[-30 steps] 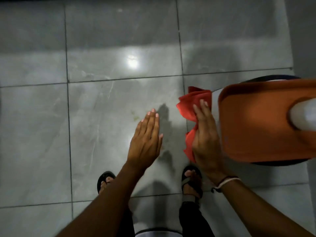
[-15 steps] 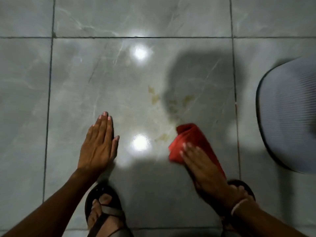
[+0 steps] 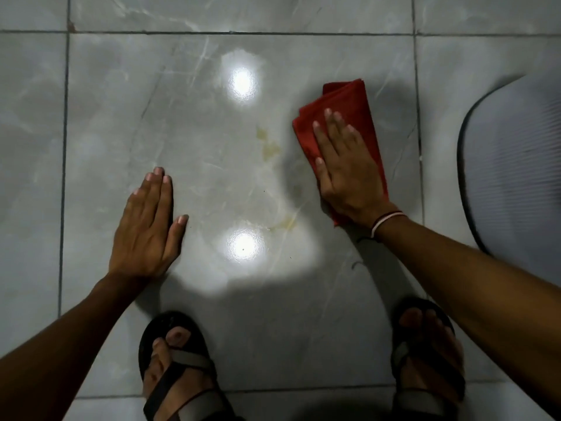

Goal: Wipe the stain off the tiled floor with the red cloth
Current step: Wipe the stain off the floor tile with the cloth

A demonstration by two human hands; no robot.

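Observation:
A folded red cloth (image 3: 349, 104) lies flat on the grey tiled floor (image 3: 100, 95), with my right hand (image 3: 346, 165) pressed palm-down on it, fingers spread. Just left of the cloth a yellowish stain (image 3: 268, 147) marks the tile, and a second smear of the stain (image 3: 285, 223) lies lower, near my right wrist. My left hand (image 3: 148, 226) rests flat on the bare tile to the left, fingers together, holding nothing.
A round grey ribbed object (image 3: 516, 165) with a dark rim sits on the floor at the right edge, close to the cloth. My two sandalled feet (image 3: 179, 369) stand at the bottom. Two bright light reflections (image 3: 243, 244) glare on the tile.
The cloth was lifted beside an orange object a second ago; it came down onto the floor and has since slid up and right across the stained patch. My left hand now rests on the tile.

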